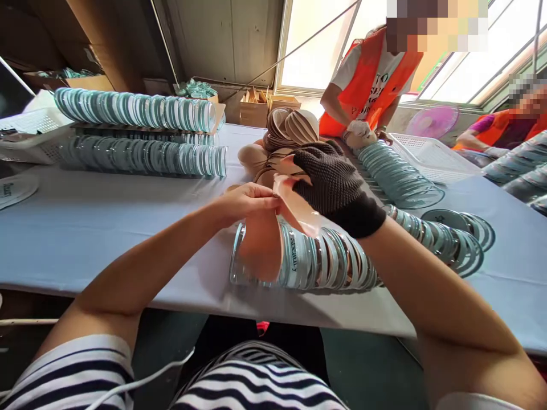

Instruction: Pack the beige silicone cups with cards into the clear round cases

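On a long table under a pale blue cloth (85,222), the bare left hand (243,202) and the dark knit-gloved right hand (331,182) both pinch a thin pink round pad (294,208), held over the near end of a curved row of clear teal-rimmed round lids (325,262). More lid rows (137,111) lie at the far left beside a white mesh basket (32,134). Across the table, under bright windows (316,45), a person in an orange vest (367,80) works.

My bare left hand (243,203) pinches, fingers curled. My gloved right hand (333,185) meets it, both forearms angled inward.
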`<state>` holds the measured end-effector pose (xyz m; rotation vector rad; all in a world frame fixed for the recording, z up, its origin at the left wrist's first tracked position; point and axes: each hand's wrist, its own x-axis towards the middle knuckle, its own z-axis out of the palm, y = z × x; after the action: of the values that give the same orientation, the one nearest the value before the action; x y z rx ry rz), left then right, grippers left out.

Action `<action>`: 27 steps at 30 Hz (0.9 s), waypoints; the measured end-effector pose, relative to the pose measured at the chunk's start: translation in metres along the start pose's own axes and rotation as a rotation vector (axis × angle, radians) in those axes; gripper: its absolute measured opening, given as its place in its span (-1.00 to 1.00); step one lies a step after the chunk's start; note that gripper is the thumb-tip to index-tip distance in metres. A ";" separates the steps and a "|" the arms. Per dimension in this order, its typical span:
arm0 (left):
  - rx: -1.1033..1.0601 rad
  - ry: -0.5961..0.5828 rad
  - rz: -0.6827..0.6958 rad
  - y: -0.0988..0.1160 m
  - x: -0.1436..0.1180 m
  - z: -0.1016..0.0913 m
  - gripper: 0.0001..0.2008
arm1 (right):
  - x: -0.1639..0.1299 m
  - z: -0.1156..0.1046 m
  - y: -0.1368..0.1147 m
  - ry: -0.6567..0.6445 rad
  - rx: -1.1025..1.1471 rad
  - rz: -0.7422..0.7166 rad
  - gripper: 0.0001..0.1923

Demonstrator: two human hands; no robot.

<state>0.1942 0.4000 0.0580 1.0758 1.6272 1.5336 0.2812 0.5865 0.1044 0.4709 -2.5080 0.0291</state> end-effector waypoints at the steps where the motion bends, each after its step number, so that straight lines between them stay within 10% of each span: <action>1: -0.007 -0.003 -0.004 0.002 -0.002 0.000 -0.68 | -0.007 -0.001 -0.007 0.004 0.005 -0.035 -0.63; 12: 0.061 -0.239 0.040 0.000 -0.007 -0.001 -0.72 | -0.039 0.015 -0.025 -0.049 -0.122 -0.061 -0.63; 19: -0.015 -0.096 -0.043 -0.009 -0.007 0.004 -0.66 | -0.052 0.027 -0.029 0.163 -0.146 -0.130 -0.70; 27: 0.224 0.046 0.177 -0.019 0.001 0.007 -0.77 | -0.052 0.028 0.000 0.507 0.257 0.394 -0.76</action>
<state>0.1972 0.4041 0.0384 1.3447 1.8096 1.5222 0.3062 0.6004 0.0526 0.0453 -2.0592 0.5576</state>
